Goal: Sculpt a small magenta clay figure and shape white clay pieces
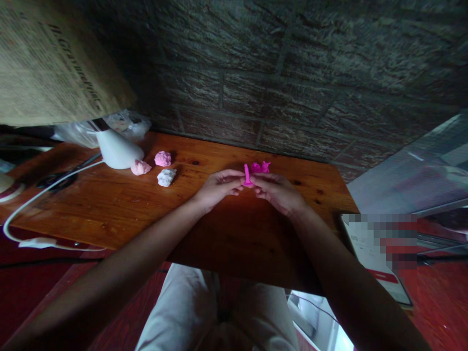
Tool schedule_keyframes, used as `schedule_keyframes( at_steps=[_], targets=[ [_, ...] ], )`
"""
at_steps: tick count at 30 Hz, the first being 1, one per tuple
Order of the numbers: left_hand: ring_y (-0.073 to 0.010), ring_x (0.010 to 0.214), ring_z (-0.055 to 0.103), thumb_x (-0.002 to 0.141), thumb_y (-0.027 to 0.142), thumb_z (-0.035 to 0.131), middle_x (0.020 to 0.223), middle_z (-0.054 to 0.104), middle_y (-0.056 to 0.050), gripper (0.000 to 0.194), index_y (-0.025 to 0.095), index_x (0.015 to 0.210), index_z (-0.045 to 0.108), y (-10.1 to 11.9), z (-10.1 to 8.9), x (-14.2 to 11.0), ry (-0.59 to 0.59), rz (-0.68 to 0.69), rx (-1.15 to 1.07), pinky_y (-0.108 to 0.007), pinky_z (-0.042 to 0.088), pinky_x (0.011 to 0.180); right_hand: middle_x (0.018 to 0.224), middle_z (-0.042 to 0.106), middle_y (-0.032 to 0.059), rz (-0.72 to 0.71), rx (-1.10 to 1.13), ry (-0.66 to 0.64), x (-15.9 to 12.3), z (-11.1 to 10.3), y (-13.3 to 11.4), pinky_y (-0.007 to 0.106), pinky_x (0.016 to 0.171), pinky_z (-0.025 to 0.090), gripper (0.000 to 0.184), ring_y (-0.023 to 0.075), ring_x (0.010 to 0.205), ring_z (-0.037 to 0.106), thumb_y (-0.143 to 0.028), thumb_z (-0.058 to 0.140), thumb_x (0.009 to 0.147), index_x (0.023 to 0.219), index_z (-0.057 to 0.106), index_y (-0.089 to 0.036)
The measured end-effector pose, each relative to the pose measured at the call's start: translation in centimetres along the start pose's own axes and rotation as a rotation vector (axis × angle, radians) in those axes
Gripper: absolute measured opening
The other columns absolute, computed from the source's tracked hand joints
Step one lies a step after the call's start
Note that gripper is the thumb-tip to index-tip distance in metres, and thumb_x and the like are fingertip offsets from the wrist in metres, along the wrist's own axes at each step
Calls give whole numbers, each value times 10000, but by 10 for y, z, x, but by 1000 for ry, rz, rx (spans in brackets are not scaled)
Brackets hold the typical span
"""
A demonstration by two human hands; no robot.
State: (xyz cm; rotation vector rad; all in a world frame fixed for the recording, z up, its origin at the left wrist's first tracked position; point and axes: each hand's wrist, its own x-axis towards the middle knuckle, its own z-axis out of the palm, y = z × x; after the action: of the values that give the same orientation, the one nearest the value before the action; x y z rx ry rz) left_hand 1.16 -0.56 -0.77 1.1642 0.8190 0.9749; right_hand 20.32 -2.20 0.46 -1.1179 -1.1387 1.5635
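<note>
Toward the far edge of the worktop [234, 239], right of its middle, the magenta piece [246, 176] sat between the fingers [234, 186] of my left hand [215, 191] and those of my right hand [281, 194]. Its thin stem stood roughly upright from a small, wider foot, and both sets of fingers were closed lightly about the lower part, left fingertips on one side, right thumb and fingertips on the other. I could not tell whether its underside touched the wood or was just above it. I judged it very light and soft, clay-like, more apt to dent than to crack, and not likely to slip from a dry pinch. The stem looked the weak part: a squeeze there could have flattened or bent it, so the broader foot seemed the better place to take hold, with gentle, even pressure from opposite sides. Just beyond my right fingertips, nearer the far edge, lay some crumpled magenta bits [265, 167], thin and ragged, likely easy to tear. Well to the left of my hands, a pink lump [163, 158] lay near the far edge, with a white lump [166, 177] on the near side of it; a paler pink lump [141, 167] lay left of both, right beside the white lamp base [119, 150]. Those rough lumps looked light and easily pressed out of shape.
</note>
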Motion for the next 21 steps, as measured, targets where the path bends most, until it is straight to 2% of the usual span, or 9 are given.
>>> schedule_keyframes(
  at_steps=[3,8,12,16,18,21],
  targets=[
    [-170,857,703,725,373,823,978,778,-89,364,144,997,746,2,2,-1,27,119,116,-267,538,713,783,714,4,-24,-1,20,1,0,1,197,572,444,351,68,613,544,-399,877,640,920,779,-210],
    [-188,852,705,738,399,811,979,776,-91,364,138,985,752,3,4,-2,-5,203,188,-279,537,705,845,741,20,-26,-80,-17,0,0,1,217,602,473,334,94,662,604,-392,837,675,955,777,-219],
    [-176,819,693,821,353,736,944,771,-78,227,155,930,759,-2,2,0,-3,351,391,-295,529,760,856,749,33,-97,-264,-21,0,-3,0,226,567,460,289,116,655,632,-387,768,744,971,765,-209],
    [-200,878,688,853,269,692,929,766,-74,106,189,855,762,-4,-1,1,-16,488,728,-328,509,841,826,739,24,-163,-519,-53,0,-7,2,255,634,492,135,121,624,649,-259,662,826,903,756,-202],
    [-210,904,686,847,237,691,915,768,-65,76,204,834,759,-5,-2,1,-65,518,864,-343,497,880,828,734,24,-201,-634,-79,0,-10,3,270,679,503,121,123,626,649,-210,633,836,870,748,-193],
    [-204,867,684,852,210,674,891,768,-57,84,209,861,758,-6,-3,2,-112,527,951,-338,497,862,809,729,26,-232,-736,-113,-1,-13,2,270,664,483,110,136,648,637,-221,657,827,881,745,-184]
  ],
)
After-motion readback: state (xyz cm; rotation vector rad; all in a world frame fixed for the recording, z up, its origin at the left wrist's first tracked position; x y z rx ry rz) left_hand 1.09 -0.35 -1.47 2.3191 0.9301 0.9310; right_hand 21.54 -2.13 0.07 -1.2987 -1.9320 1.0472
